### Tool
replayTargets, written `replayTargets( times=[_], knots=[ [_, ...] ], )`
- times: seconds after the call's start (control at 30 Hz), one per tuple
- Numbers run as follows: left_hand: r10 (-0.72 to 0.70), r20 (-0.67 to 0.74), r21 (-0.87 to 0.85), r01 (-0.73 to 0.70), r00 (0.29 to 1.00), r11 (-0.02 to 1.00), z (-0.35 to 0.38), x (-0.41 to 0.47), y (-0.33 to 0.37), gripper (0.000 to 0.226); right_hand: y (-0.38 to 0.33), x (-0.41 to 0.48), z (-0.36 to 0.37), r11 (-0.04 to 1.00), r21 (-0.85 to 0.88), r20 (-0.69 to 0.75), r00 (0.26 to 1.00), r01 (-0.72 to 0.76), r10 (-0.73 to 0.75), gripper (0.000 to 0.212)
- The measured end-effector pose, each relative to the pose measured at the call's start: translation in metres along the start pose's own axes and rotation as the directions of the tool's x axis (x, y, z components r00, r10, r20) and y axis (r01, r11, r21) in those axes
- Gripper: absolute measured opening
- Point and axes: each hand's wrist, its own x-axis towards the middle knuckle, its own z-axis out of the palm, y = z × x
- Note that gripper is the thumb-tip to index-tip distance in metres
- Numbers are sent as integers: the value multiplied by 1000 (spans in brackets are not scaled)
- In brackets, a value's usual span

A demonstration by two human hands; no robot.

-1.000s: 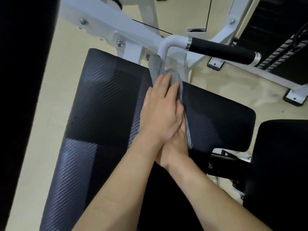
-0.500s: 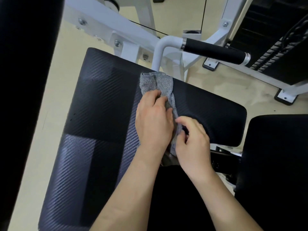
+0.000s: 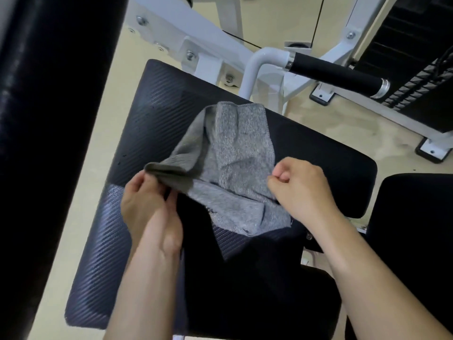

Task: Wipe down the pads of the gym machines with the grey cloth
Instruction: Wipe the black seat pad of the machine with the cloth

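The grey cloth (image 3: 235, 158) lies spread and partly unfolded on the black textured seat pad (image 3: 147, 133) of the gym machine. My left hand (image 3: 147, 200) pinches the cloth's lifted left edge at the pad's middle left. My right hand (image 3: 301, 187) pinches the cloth's right edge, fingers curled closed on it. The cloth's far end rests near the pad's back edge, and its near corner hangs loose between my forearms.
A white steel frame (image 3: 201, 42) with a black foam handle (image 3: 335, 74) rises behind the pad. Another black pad (image 3: 411, 217) sits at the right, a tall dark pad (image 3: 49, 119) at the left. A weight stack (image 3: 411, 45) stands far right on beige floor.
My hands were stacked pressing the folded cloth, then drew apart; now each holds one edge and the cloth is pulled open wider across the pad.
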Motion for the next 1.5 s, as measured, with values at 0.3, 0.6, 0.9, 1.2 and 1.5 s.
replayTargets(
  times=[0.3,0.6,0.9,1.2,1.5],
  knots=[
    [435,747,515,-851,503,101,36,-61,-26,30,-26,-2,-16,986,-121,-297,944,113,-144,22],
    [300,730,679,-700,614,-220,13,-20,-68,62,-15,1,39,866,-254,134,903,430,-409,61],
    [404,667,745,-560,626,-362,42,26,-42,65,-66,67,44,749,-446,96,858,490,-505,66],
    [468,567,820,-523,678,-235,107,81,8,66,-127,138,42,851,-220,128,879,477,-460,44],
    [493,567,820,-510,659,-261,57,69,5,71,-111,83,68,732,-428,11,813,530,-583,52]
  ],
)
